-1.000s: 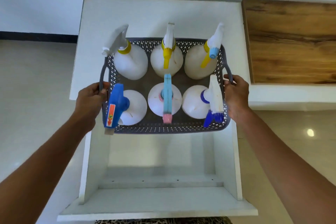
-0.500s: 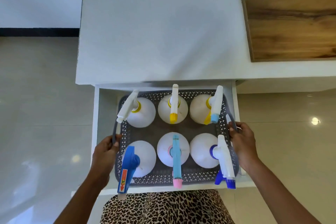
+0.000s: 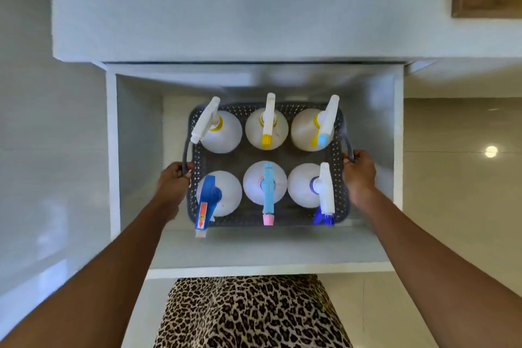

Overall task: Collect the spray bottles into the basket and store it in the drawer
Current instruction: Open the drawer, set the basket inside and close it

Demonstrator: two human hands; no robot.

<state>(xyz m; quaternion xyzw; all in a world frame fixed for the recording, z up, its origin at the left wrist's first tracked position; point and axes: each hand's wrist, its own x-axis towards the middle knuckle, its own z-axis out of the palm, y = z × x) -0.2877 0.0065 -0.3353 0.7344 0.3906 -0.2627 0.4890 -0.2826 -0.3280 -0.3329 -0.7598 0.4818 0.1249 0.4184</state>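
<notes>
Six spray bottles (image 3: 267, 128), upright in grey basket (image 3: 285, 157); lowered off cabinet top (image 3: 226, 8) into drawer (image 3: 135, 150). Left hand (image 3: 173, 183), right hand (image 3: 358, 175) grip handles. Remaining: release, close.

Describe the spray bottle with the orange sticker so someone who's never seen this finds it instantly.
Inside the open white drawer is a grey perforated plastic basket loaded in two rows of three. Near row, leftmost, beside the left hand: the white round spray bottle that alone has a chunky dark blue trigger head with an orange-red sticker.
</notes>
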